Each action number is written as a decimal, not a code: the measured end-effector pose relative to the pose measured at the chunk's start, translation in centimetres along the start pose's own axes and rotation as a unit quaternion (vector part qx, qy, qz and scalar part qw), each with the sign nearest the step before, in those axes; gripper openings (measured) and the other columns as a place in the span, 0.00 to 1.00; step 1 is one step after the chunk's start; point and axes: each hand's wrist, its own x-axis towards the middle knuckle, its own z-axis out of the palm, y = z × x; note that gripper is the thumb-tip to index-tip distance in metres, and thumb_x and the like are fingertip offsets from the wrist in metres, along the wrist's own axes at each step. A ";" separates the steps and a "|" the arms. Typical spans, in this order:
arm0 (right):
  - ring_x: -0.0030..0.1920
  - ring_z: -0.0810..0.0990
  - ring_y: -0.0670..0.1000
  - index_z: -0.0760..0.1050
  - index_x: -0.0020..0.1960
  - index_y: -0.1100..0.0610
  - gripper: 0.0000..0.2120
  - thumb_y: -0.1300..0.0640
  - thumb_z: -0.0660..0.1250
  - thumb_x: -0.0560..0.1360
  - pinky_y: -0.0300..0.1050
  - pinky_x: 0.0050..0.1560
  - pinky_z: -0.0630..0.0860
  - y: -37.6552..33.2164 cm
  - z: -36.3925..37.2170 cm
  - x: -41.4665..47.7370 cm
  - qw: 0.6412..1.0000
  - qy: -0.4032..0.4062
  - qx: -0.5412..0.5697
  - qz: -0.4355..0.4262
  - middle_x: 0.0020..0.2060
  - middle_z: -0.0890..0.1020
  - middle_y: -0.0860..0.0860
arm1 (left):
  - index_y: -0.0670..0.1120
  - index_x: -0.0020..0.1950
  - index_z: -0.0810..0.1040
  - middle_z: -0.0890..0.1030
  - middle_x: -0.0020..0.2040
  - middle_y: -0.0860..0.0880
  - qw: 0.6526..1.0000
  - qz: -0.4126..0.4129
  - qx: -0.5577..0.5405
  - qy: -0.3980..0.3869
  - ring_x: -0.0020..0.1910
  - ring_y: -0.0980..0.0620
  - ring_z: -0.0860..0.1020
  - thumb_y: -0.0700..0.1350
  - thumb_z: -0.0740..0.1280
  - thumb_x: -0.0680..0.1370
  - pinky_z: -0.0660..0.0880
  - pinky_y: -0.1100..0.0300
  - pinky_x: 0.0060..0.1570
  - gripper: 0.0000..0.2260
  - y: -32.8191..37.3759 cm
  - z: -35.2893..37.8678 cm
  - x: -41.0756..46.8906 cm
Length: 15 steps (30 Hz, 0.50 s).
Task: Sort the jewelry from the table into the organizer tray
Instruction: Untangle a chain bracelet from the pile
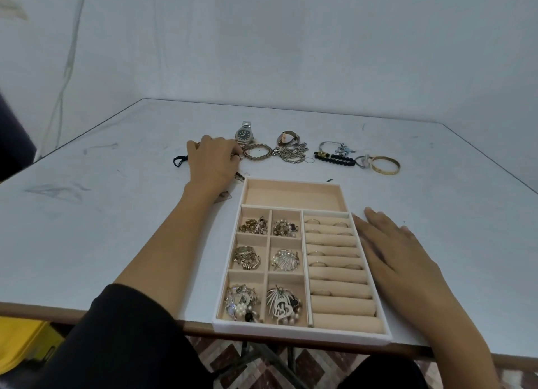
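Left hand (212,161), centre-left, fingers bent at beaded bracelet (257,152); whether it pinches, cannot tell. Right hand (398,251) flat, spread beside tray (291,332). Risk: bracelet may snag neighbouring chains (291,153).

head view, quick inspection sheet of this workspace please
surface: white table, scuffed with dark marks
job's things: tray at near edge, small compartments filled, rings in the rolls, far compartment empty; watch, beaded bracelet, chains and bangle in a row beyond
clutter: black cord beside the left hand
hands: left hand on table by beaded bracelet, grip unclear; right hand flat beside tray
cables: possible cable down the wall
surroundings: yellow object under table
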 end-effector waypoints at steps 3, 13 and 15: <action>0.76 0.48 0.40 0.54 0.76 0.40 0.29 0.36 0.39 0.76 0.41 0.75 0.45 -0.4 -0.5 0.0 1.000 -0.007 -0.006 -0.003 0.76 0.53 0.40 | 0.52 0.53 0.81 0.82 0.48 0.49 1.000 -0.002 -0.005 0.010 0.56 0.44 0.72 0.42 0.61 0.78 0.60 0.50 0.55 0.11 0.1 -0.1 -0.2; 0.56 0.77 0.54 0.79 0.58 0.47 0.12 0.52 0.61 0.78 0.51 0.56 0.74 -1.3 -5.8 11.0 0.999 0.007 -0.031 0.013 0.55 0.80 0.50 | 0.52 0.56 0.80 0.81 0.55 0.49 0.998 0.050 -0.029 0.005 0.60 0.45 0.71 0.43 0.63 0.79 0.61 0.49 0.59 0.10 1.3 -0.5 0.3; 0.57 0.76 0.54 0.77 0.61 0.48 0.14 0.56 0.59 0.78 0.46 0.49 0.71 -1.9 -5.0 13.8 0.998 0.008 -0.059 0.007 0.59 0.79 0.52 | 0.52 0.57 0.80 0.80 0.57 0.51 0.996 0.076 -0.042 -0.009 0.61 0.46 0.71 0.43 0.63 0.79 0.61 0.50 0.60 0.10 1.7 -0.7 0.3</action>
